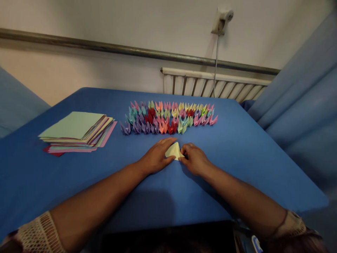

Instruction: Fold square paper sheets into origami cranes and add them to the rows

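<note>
A small piece of pale yellow origami paper (pixel 173 150), folded with a raised ridge, lies on the blue table between my hands. My left hand (pixel 157 154) steadies its left side, with the fingers stretched along the far side and the thumb at the near edge. My right hand (pixel 194 157) pinches the right corner between thumb and curled fingers. The fingers partly cover the paper's edges. Just beyond stand rows of folded paper cranes (pixel 172 127) in purple, red, orange, pink, green and yellow.
A stack of coloured square paper sheets (pixel 75 124), pale green on top, lies at the left of the blue-covered table (pixel 226 140). Behind are a wall rail (pixel 118 50), a radiator (pixel 200 80) and a socket with a plugged-in cord (pixel 220 23). Blue curtains (pixel 302 80) hang at the right.
</note>
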A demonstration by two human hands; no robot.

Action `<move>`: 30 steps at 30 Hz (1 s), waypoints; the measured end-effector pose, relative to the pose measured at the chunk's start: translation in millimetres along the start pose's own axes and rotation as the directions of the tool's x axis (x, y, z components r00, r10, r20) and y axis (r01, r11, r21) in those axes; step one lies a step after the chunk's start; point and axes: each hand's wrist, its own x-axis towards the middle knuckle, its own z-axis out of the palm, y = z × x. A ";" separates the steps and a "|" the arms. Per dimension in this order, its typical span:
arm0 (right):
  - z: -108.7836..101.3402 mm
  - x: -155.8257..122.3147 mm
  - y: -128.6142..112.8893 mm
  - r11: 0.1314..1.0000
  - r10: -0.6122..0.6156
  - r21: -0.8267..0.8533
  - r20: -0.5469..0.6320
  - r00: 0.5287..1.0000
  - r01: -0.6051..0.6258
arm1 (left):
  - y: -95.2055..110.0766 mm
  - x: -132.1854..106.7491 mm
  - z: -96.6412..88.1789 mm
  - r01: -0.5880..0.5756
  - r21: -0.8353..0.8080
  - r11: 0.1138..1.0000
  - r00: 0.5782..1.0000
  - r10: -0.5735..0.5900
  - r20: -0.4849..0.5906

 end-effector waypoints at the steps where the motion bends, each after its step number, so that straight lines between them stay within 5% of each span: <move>1: 1.8 -0.2 0.4 0.998 -0.028 0.049 0.002 1.000 0.028 | 2.0 0.0 -1.0 0.001 -0.031 1.000 1.000 -0.001 -0.010; 6: 1.1 0.3 -0.6 0.958 -0.180 0.214 -0.077 0.981 0.193 | 13.4 -2.3 -8.2 0.066 -0.122 0.990 0.994 -0.076 -0.077; 9: 0.6 2.7 -1.0 0.907 -0.165 0.343 -0.245 0.955 0.245 | 17.4 -3.0 -7.3 0.228 -0.286 0.931 0.959 -0.266 -0.100; 11: 4.3 4.9 -0.5 0.847 -0.067 0.490 -0.285 0.956 0.206 | 19.0 -1.7 -4.7 0.308 -0.497 0.811 0.902 -0.415 -0.118; 13: 11.1 7.0 0.4 0.773 -0.001 0.622 -0.197 0.980 0.125 | 20.5 0.5 -2.2 0.312 -0.703 0.639 0.847 -0.523 -0.099; 16: 22.8 9.5 1.4 0.697 -0.057 0.715 -0.030 0.998 0.061 | 23.5 2.5 -1.0 0.285 -0.867 0.409 0.807 -0.590 -0.012; 18: 27.8 10.7 1.4 0.668 -0.106 0.739 -0.025 0.994 0.090 | 25.2 2.0 -1.5 0.304 -0.893 0.332 0.803 -0.594 0.053; 23: 22.6 12.4 0.5 0.645 -0.092 0.750 -0.115 0.989 0.147 | 23.9 -0.4 -0.1 0.302 -0.915 0.268 0.831 -0.545 0.114; 30: 6.4 14.4 5.0 0.572 -0.045 0.816 -0.067 0.997 0.081 | 18.1 2.8 -6.8 0.193 -0.935 0.297 0.820 -0.572 -0.013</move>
